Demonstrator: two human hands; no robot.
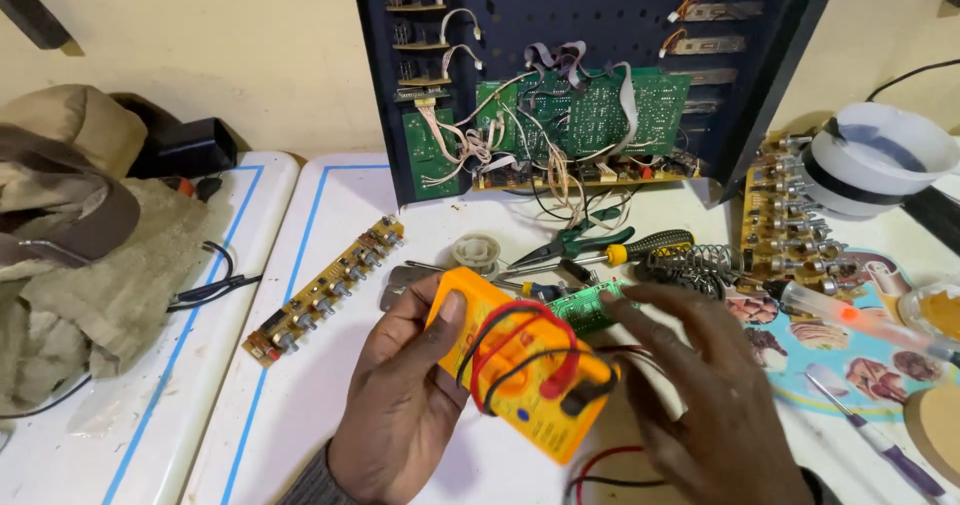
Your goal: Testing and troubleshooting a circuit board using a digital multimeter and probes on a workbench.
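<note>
Head cam view, the only one we've got: our left hand (400, 405) has the orange multimeter (520, 375) cradled from the left, thumb pressed on its upper left corner and fingers wrapped under it, so that's a firm closed hold. The red and black test leads (520, 350) are coiled over the meter's face, right between our two hands. Our right hand (710, 405) sits just right of the meter with fingers spread loose, fingertips at the leads' plugs; we can't tell if it's actually pinching anything. Just beyond our fingertips lies a small green circuit board (590, 308), then green pliers (575, 240) and a yellow-handled screwdriver (650, 247). Well left of the left hand lies a long knob board (325, 290).
</note>
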